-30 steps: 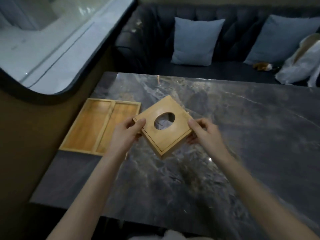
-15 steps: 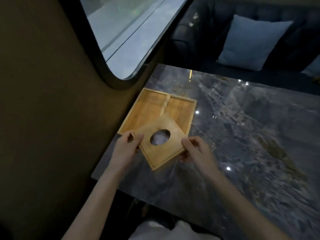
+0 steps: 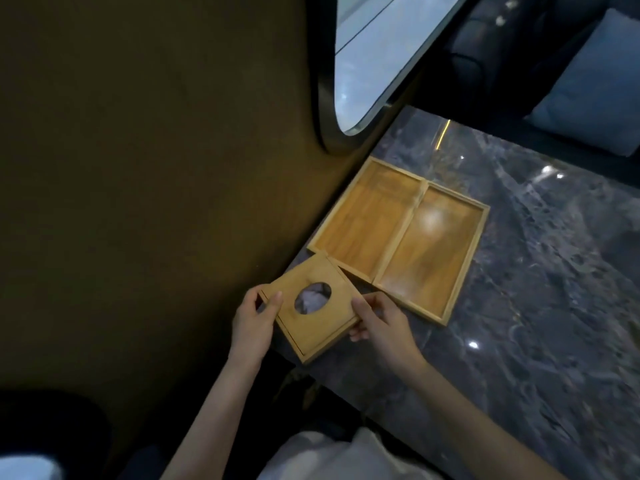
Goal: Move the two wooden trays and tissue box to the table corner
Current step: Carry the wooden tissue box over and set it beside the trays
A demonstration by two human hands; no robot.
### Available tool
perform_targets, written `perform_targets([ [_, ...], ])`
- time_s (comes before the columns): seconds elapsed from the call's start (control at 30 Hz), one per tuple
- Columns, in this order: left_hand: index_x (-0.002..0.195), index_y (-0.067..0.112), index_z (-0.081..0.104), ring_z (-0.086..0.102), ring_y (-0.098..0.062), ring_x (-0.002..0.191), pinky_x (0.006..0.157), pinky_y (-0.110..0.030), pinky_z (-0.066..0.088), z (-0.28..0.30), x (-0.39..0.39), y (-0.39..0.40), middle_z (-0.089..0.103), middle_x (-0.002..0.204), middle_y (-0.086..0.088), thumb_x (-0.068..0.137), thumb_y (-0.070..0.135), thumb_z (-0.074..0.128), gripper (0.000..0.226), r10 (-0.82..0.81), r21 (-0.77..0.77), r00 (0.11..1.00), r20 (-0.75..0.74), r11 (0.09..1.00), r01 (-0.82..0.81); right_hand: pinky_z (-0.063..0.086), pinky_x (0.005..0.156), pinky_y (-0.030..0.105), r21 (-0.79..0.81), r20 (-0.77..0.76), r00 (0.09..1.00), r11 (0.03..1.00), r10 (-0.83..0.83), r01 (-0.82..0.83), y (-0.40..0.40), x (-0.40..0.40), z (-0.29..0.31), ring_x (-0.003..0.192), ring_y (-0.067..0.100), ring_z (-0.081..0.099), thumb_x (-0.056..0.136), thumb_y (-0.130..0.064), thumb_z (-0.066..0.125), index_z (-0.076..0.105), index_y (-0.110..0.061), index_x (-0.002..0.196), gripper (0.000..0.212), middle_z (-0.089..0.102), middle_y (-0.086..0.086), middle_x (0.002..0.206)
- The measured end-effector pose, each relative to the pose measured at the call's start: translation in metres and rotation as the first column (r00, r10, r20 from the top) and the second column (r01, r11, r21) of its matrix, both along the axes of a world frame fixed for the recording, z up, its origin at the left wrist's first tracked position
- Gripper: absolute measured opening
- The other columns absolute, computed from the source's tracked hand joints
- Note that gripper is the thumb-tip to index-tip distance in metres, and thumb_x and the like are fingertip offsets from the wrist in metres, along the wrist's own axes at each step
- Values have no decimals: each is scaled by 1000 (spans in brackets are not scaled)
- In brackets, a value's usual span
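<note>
Both hands, left [image 3: 254, 325] and right [image 3: 379, 322], grip the box [image 3: 311, 308] by opposite sides, probably seating it squarely at the bench [image 3: 536, 306] corner beside the trays [image 3: 398, 233].

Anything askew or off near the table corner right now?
The tissue box, gripped by the left hand and right hand, sits rotated against the two wooden trays and overhangs the table edge. Nothing looks spilled or damaged.

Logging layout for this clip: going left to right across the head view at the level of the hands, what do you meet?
Brown wall → left hand → tissue box → right hand → near corner of the right-hand wooden tray → bare marble table.
</note>
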State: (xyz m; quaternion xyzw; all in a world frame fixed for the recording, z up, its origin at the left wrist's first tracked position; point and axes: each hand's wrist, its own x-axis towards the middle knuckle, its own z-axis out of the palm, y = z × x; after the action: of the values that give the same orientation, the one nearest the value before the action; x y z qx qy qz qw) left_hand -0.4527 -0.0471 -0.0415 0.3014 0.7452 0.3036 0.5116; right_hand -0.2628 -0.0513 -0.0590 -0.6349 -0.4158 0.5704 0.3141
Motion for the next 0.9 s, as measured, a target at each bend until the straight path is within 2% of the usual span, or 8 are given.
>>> perform_targets([
  [0.1, 129, 13, 48, 57, -23, 112, 101, -46, 47, -4, -5, 1, 60, 122, -8, 91, 30, 53, 42, 19, -8, 1000, 1, 1000, -19, 59, 68, 40, -14, 7, 1000, 1000, -3, 3, 2, -8, -5, 67, 22, 64, 89, -32, 53, 57, -11, 91, 21, 62, 14, 83],
  [0.27, 130, 17, 46, 56, -24, 115, 101, -47, 46, -12, -10, 3, 58, 126, -8, 91, 32, 52, 43, 38, -31, 999, -6, 999, -38, 59, 69, 36, -23, 22, 999, 999, 32, -32, 8, -12, -11, 72, 22, 65, 89, -33, 53, 56, -11, 96, 24, 63, 18, 94],
  [0.57, 134, 13, 46, 53, -24, 121, 104, -47, 44, -20, -5, 2, 58, 130, -9, 87, 43, 53, 56, 90, -17, 993, -75, 996, -92, 57, 72, 36, -60, 44, 997, 996, 62, -60, 23, -13, -13, 73, 18, 62, 90, -34, 51, 55, -14, 100, 22, 61, 12, 92],
  [0.73, 124, 10, 57, 60, -24, 110, 100, -46, 47, -23, -2, 4, 66, 117, -10, 87, 42, 54, 49, 154, -4, 985, -77, 988, -155, 58, 78, 43, -36, 64, 986, 988, 151, -149, 35, -7, -11, 79, 21, 63, 90, -34, 50, 55, -17, 99, 19, 61, 6, 90],
  [0.9, 108, 8, 65, 65, -25, 100, 96, -47, 50, -28, -1, 9, 71, 104, -11, 87, 41, 55, 41, 207, 8, 977, -58, 978, -207, 57, 75, 40, 16, 66, 987, 989, 146, -147, 41, -9, -13, 75, 18, 63, 91, -32, 48, 52, -27, 88, 7, 61, 3, 88],
])
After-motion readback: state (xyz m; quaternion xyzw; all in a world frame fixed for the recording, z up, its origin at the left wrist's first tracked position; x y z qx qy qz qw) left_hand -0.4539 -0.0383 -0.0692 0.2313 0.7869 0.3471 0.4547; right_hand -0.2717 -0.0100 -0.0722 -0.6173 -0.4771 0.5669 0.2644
